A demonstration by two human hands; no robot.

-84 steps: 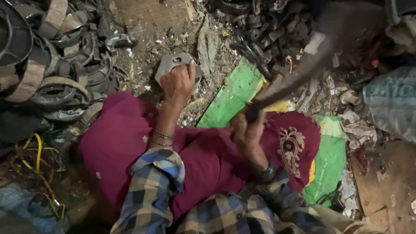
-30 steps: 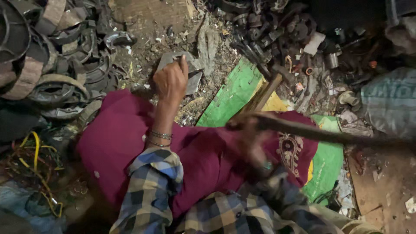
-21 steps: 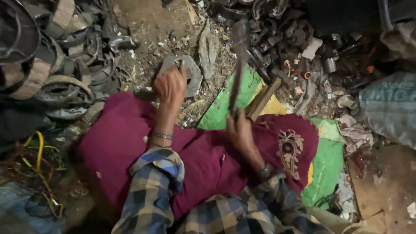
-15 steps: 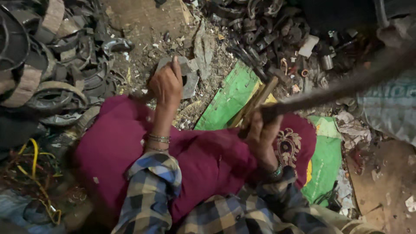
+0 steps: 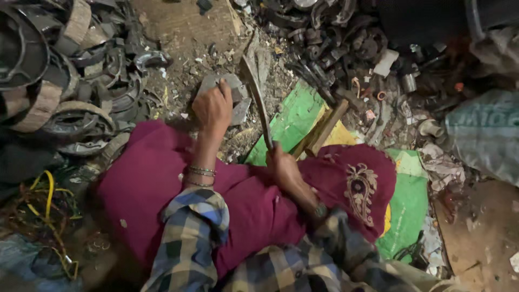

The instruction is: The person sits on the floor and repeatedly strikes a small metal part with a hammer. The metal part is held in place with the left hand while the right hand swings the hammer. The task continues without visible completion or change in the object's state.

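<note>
Under left hand [image 5: 213,108] — grey metal piece [image 5: 236,94]

A scrap-sorting workshop on a dirt floor [image 5: 178,32] strewn with debris — the ground itself is the workbench. Left of that bare patch lies a heap of dark curved rubber-and-metal rings [image 5: 65,81]; right of it, a pile of rusty metal fittings [image 5: 346,48]; well below, tangled yellow wires [image 5: 46,216].

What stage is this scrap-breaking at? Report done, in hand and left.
Done: small chips and debris lie scattered around. In hand: left hand pins the grey metal piece; right hand grips the hammer. Left: the piece looks whole.
</note>
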